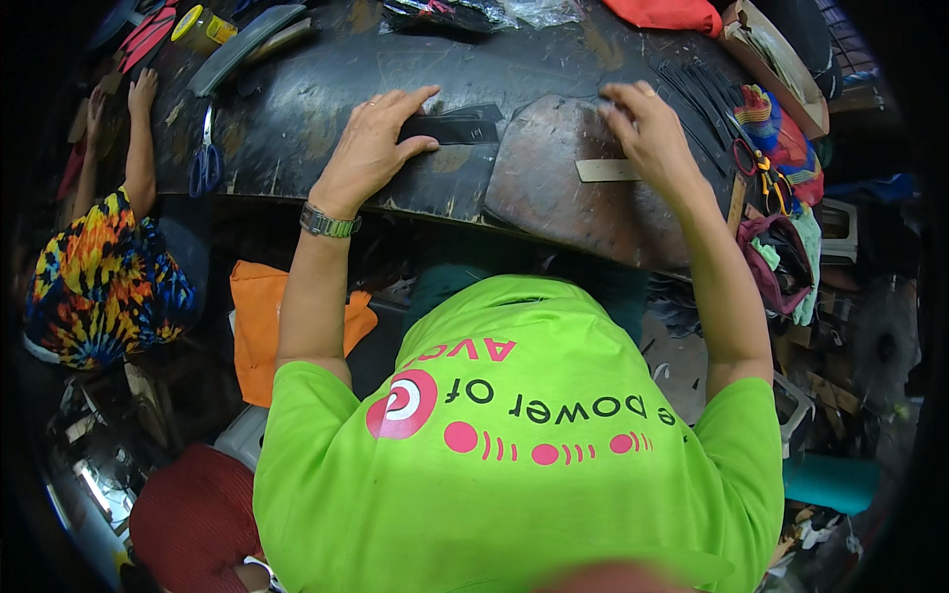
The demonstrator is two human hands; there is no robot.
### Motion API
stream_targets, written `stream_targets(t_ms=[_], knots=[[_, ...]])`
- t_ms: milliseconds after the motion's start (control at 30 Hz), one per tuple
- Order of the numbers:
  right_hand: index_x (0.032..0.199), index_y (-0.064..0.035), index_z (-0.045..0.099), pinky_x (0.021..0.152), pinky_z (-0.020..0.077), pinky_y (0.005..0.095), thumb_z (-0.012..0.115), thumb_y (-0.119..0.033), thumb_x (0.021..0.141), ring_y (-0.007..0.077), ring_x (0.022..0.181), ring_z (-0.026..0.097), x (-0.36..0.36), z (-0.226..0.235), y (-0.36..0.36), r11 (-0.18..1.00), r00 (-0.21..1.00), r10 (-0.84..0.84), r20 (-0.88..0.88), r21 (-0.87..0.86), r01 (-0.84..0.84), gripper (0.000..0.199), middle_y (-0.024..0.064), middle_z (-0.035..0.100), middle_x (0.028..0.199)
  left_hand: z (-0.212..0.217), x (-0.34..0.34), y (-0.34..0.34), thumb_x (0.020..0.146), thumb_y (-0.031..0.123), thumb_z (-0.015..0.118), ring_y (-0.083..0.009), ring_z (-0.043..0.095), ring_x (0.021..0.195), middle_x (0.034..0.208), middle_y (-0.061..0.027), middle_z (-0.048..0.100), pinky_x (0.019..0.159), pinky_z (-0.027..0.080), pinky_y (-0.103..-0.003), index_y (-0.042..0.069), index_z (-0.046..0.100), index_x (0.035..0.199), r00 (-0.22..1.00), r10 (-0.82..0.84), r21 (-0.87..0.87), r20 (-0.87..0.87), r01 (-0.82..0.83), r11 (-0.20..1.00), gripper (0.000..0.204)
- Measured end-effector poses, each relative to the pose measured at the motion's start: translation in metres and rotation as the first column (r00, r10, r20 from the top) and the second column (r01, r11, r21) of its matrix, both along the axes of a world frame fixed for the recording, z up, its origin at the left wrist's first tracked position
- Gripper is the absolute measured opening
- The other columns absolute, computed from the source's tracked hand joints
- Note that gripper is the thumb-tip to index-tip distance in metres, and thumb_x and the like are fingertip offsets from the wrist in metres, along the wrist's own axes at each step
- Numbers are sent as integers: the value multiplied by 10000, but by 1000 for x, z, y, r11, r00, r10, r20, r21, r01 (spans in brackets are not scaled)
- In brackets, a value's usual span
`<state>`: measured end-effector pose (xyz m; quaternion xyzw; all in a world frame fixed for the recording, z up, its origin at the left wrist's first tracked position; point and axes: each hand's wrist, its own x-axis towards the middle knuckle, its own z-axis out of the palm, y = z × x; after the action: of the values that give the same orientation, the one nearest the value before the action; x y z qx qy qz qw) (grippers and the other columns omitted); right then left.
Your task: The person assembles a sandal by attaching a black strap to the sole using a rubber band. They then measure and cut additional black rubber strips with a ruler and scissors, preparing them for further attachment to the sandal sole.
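Note:
My left hand (374, 143) is over the worktable with its thumb and fingers spread. Black flat strips (457, 128) lie partly stacked on the table between them, their near ends beside the palm. Above a worn brown board (549, 163), my right hand (652, 128) has its fingers bent, thumb and forefinger apart, and I see nothing held. A short beige strip (605, 171) lies on the board just below that hand. Whether the right fingertips touch the board is unclear.
More black strips (700, 104) fan out at the right, near scissors (746, 158) and a long box (776, 64). Blue-handled scissors (207, 163) lie left, by a yellow-lidded jar (203, 30). At far left a co-worker's arms (141, 138) reach onto the dark table (326, 64).

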<state>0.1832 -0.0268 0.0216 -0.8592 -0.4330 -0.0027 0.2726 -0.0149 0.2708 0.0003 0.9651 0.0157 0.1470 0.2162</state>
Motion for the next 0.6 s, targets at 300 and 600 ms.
stream_targets(t_ms=[300,600], knots=[[1135,14,637,951,518,508,625,-295,960,436,1100,648,47,-25,92,898,983,-135,122,-404,173,355,263,664,1184,5,-4,11,827,137,789,-259,684,891,979,-126,713,796,530,-356,16,701,1111,991,101,-313,-88,-124,942,321],[1064,-30,689,720,477,289,787,-194,884,139,789,586,-86,6,151,873,568,485,-665,328,-361,262,45,645,867,25,-85,20,886,68,764,-71,659,789,923,-35,738,714,534,-226,-23,700,1131,915,382,-756,131,-157,635,269]])
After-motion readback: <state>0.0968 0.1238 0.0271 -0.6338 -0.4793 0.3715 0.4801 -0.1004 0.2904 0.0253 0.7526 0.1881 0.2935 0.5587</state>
